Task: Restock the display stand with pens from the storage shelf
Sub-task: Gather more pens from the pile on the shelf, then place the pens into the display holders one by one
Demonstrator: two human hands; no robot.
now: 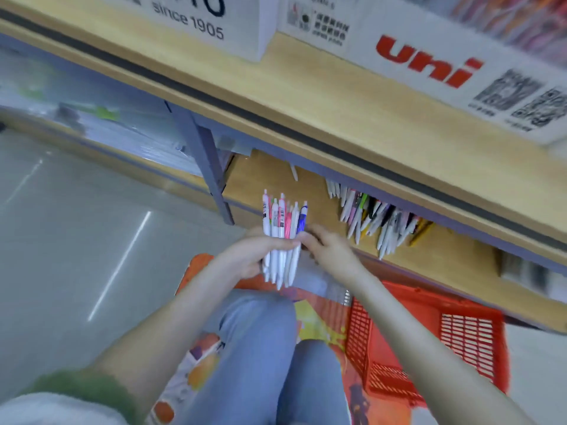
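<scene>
Mid-frame, the left hand curls round an upright bundle of pens; the right hand pinches its edge. Loose pens lie on the storage shelf to the right, above a red basket.

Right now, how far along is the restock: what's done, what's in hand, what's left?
Done: a bundle of pens is gathered off the storage shelf. In hand: the left hand grips the bundle upright, and the right hand pinches its right edge by the blue pen. Left: many loose pens lie on the shelf, and nothing shows pens placed in the uni display stand above.
</scene>
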